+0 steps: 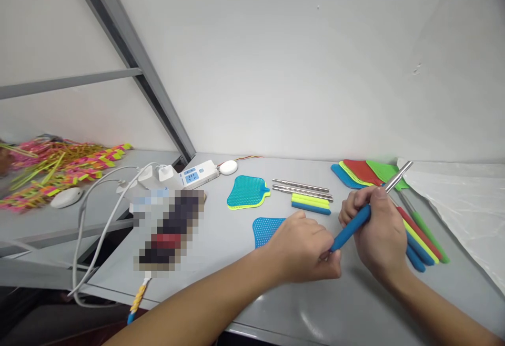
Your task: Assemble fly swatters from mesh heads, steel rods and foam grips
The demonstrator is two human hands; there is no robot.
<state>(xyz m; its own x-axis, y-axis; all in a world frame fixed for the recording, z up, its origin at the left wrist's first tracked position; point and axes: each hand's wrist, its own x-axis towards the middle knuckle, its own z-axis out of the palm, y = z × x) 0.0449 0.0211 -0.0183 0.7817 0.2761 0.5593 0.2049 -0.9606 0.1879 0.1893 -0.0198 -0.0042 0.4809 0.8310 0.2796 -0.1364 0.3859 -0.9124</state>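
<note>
My right hand point(374, 230) is closed around a blue handle sleeve point(351, 228) with a thin metal rod point(398, 176) sticking out of its upper end. My left hand point(305, 248) pinches the lower end of that same blue sleeve. Under my left hand lies a blue mesh swatter head point(265, 229), partly hidden by the hand. A teal swatter head on a yellow one point(246, 192) lies further back. Two bare metal rods point(302, 187) and yellow and blue sleeves point(311, 203) lie side by side behind my hands.
Finished swatters in blue, yellow, red and green point(365, 173) fan out at the right, handles toward me. A clear plastic sheet point(457, 199) covers the right end. A power strip point(195, 174), cables point(100, 204), a blurred patch and colourful strips point(51, 167) sit left.
</note>
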